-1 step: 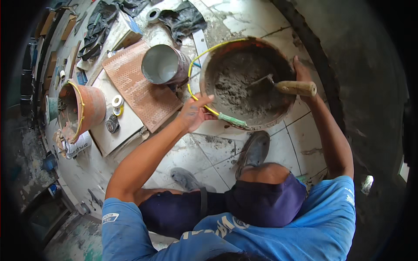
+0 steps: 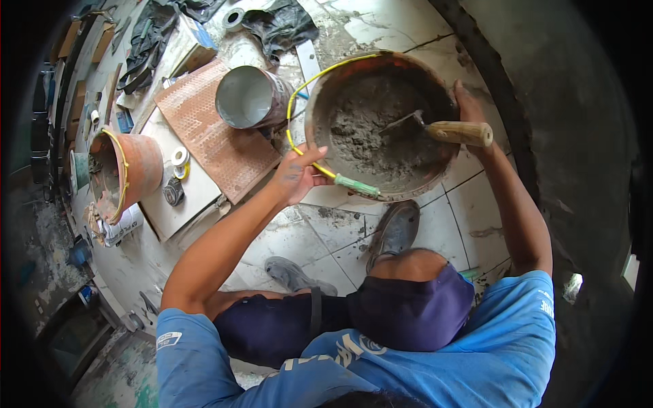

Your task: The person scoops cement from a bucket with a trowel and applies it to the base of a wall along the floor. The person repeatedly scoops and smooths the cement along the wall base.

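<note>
Bucket [image 2: 441, 85]: round and wide-mouthed, orange showing through a grey crust on its inner wall, the rim streaked and dirty
Mortar [image 2: 364, 136]: grey, lumpy and damp-looking, heaped toward the left of the bucket and smoother near the edges
Trowel [image 2: 461, 132]: blade in the mortar, pale wooden grip reaching out across the right rim
Bail [image 2: 291, 122]: yellow, lying along the left rim, with a green sleeve at the near side
Place: in front of the person, between both hands, over the white tiled floor [image 2: 456, 211], just beside a grey-lined tin [image 2: 277, 102]
Left hand [image 2: 299, 178]: gripping the bucket's near-left edge, thumb over the rim, fingers curled beneath; forearm slanting up from the lower left
Right hand [image 2: 468, 105]: fingers upright against the far-right outer wall, arm bent at the elbow; partly hidden, so I cannot tell how firmly it closes
</note>
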`<control>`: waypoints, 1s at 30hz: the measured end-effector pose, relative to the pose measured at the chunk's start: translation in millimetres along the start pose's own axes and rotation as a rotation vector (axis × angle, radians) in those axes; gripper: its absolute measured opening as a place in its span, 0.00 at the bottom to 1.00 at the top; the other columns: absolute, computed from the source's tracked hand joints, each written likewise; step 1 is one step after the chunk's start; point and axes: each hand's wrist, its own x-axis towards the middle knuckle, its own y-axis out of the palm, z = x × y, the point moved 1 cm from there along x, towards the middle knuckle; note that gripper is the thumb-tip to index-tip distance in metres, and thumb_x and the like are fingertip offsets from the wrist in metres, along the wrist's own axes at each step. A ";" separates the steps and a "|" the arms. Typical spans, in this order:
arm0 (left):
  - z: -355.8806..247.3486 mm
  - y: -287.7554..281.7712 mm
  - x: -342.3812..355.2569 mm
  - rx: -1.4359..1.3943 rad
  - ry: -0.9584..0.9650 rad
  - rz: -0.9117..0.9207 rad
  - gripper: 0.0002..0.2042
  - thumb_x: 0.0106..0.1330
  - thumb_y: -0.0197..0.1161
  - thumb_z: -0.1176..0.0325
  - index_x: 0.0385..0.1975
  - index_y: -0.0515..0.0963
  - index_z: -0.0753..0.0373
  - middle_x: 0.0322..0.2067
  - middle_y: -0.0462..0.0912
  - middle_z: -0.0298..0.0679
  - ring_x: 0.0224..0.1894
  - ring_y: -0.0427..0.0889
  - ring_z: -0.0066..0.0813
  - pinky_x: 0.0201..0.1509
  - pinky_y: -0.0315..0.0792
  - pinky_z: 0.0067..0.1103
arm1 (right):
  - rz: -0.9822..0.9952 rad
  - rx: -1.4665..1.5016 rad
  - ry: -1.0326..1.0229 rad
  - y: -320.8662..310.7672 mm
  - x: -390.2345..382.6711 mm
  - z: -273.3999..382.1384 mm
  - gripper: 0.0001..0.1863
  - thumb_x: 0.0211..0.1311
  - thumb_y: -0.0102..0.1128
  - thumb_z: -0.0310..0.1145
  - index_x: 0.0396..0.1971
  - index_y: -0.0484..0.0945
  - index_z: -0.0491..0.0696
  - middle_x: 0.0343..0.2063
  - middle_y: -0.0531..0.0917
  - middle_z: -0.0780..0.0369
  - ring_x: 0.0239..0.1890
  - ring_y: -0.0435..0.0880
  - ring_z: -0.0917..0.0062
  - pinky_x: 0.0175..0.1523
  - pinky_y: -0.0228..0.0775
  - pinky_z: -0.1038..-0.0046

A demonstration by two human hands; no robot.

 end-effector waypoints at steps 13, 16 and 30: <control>-0.4 -44.5 -8.9 0.034 -0.232 0.171 0.09 0.70 0.64 0.67 0.35 0.69 0.59 0.40 0.83 0.44 0.47 0.86 0.38 0.55 0.80 0.35 | 0.480 -1.218 -0.111 0.3 -6.7 158.3 0.27 0.65 0.57 0.57 0.43 0.81 0.45 0.37 0.85 0.52 0.45 0.85 0.63 0.51 0.74 0.61; 3.6 -40.0 8.5 0.086 -0.214 0.318 0.09 0.70 0.64 0.66 0.40 0.71 0.60 0.42 0.83 0.44 0.48 0.85 0.35 0.55 0.79 0.32 | 0.554 -1.475 0.037 38.5 -24.1 75.2 0.20 0.60 0.63 0.52 0.32 0.79 0.48 0.31 0.85 0.56 0.36 0.87 0.64 0.42 0.76 0.62; 40.9 -135.7 -66.7 0.209 -0.084 0.462 0.12 0.68 0.65 0.68 0.46 0.72 0.65 0.41 0.81 0.41 0.45 0.84 0.30 0.50 0.80 0.26 | 0.198 -0.758 0.442 9.6 -142.5 83.2 0.21 0.60 0.63 0.46 0.46 0.78 0.47 0.31 0.84 0.46 0.39 0.82 0.46 0.45 0.73 0.52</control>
